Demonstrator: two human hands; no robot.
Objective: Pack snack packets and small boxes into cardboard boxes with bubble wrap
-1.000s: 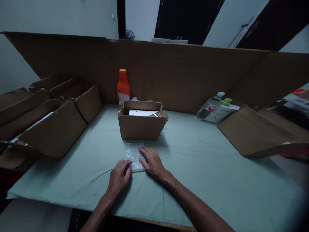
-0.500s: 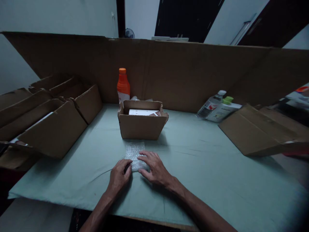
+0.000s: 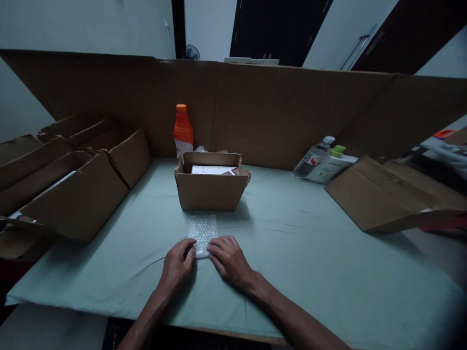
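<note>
A small sheet of clear bubble wrap (image 3: 203, 228) lies flat on the pale green cloth, just in front of a cardboard box. My left hand (image 3: 179, 260) is curled at the sheet's near left edge, thumb and forefinger closing on it. On the opposite side, my right hand (image 3: 229, 257) has its fingers drawn together on the near right edge. Both sets of fingertips hide parts of the wrap's edges. The open cardboard box (image 3: 213, 192) behind the sheet has a white box (image 3: 211, 169) inside.
An orange bottle (image 3: 183, 130) stands behind the middle box. Several cardboard bins (image 3: 82, 201) line the left side. To the right are a clear plastic bottle (image 3: 314, 158), a white container with a green cap (image 3: 337, 150) and a tilted cardboard box (image 3: 375, 197). A cardboard wall (image 3: 262, 112) closes the back.
My right hand has drawn back slightly toward me, and its spread fingers have come together at the wrap's right edge. My left hand stays at the left edge. The camera view has shifted slightly.
</note>
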